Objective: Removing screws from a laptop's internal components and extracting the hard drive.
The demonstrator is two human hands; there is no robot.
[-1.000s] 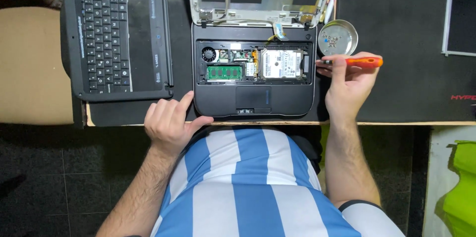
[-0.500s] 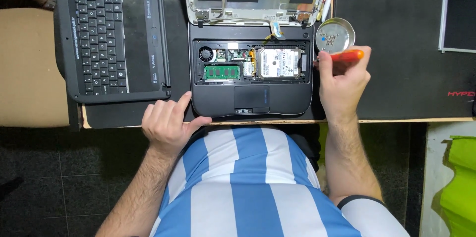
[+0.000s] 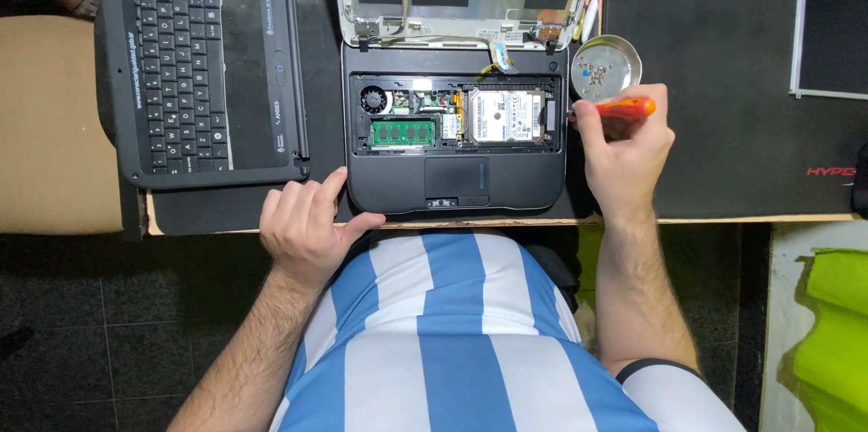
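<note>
Screwdriver (image 3: 615, 109) in right hand (image 3: 626, 154), long axis sideways, tip toward laptop base (image 3: 457, 181).

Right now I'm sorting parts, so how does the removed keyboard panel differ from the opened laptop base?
The keyboard panel lies left, turned sideways, and shows black keys and a smooth palm rest; the laptop base sits in front of the person with a fan, green memory stick and silver drive exposed. The left hand rests between them by the base's corner; the right hand with the orange screwdriver is at the base's right edge. Both are black, lying flat.
</note>
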